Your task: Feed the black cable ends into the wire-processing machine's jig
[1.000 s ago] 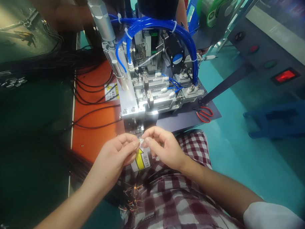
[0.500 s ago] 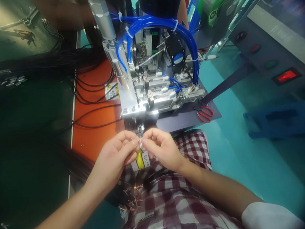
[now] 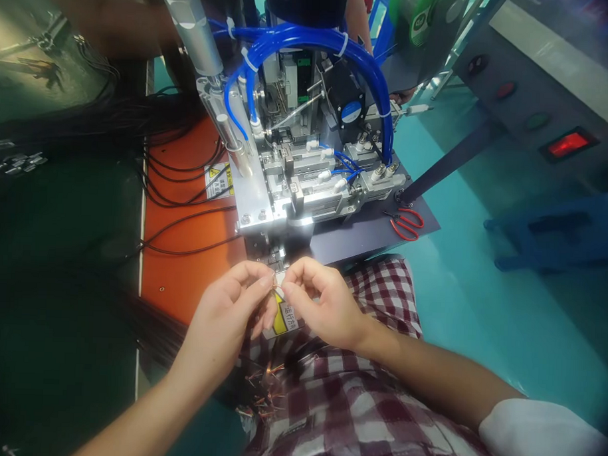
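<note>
My left hand [image 3: 232, 306] is closed in a pinch, thumb against forefinger, on a thin wire [image 3: 277, 285]. Facing it, my right hand [image 3: 327, 302] pinches at the same fine strands, its fingertips a small gap away from the left ones. Just behind the fingertips is the front end of a metal machine [image 3: 305, 208] with clamps and pneumatic cylinders. Under the hands shows a label with a yellow arrow [image 3: 279, 322]. Below them, a bundle of black cables with bare copper-coloured ends [image 3: 265, 393] lies by the chequered apron [image 3: 347, 409].
Blue air hoses [image 3: 310, 39] arch over the machine. Red-handled cutters [image 3: 408, 225] lie on its dark base plate. Black cables [image 3: 185, 210] cross the orange plate [image 3: 177, 270] at left. A control box with a lit red switch [image 3: 570, 143] stands at right. Another person's arm [image 3: 358, 20] shows behind.
The fingertips of my two hands have drawn slightly apart, with a thin wire now showing between them. The whole view has shifted a little; both hands stay in front of the machine.
</note>
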Demonstrator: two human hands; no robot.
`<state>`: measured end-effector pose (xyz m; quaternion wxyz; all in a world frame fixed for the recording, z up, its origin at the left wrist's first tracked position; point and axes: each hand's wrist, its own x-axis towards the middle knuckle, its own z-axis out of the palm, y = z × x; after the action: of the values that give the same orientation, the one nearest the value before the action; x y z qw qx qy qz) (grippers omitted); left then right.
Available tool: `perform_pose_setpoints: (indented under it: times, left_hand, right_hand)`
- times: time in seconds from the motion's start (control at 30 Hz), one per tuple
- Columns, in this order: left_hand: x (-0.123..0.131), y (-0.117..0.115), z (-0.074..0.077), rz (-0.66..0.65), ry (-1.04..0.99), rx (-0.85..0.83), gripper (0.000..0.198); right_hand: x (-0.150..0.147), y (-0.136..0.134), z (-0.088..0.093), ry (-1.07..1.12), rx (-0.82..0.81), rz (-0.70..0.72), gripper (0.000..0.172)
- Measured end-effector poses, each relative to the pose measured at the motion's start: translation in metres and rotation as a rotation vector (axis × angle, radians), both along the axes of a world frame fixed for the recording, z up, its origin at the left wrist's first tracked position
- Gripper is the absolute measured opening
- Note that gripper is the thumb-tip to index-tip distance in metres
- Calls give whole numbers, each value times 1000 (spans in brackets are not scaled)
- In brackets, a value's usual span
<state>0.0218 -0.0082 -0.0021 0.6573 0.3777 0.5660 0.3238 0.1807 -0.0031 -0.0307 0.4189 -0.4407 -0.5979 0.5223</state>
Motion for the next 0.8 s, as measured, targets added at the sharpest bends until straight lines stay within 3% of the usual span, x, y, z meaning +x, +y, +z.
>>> perform_pose_setpoints:
  times: [0.2, 0.47, 0.7, 0.8]
  left_hand:
    - [-4, -1, 0, -24, 85, -27, 29]
    - [-5, 8, 9, -82, 27, -85, 36]
    - [-13, 5, -3, -84, 129, -21, 35]
    - [-13, 3, -5, -88, 192, 31, 34]
  right_hand:
    - [3, -1, -1, -43, 142, 36, 9]
    - [9, 5, 8, 3, 35, 28, 10]
    - [11, 6, 1, 53, -82, 39, 8]
    - [13, 7, 0, 37, -39, 5, 6]
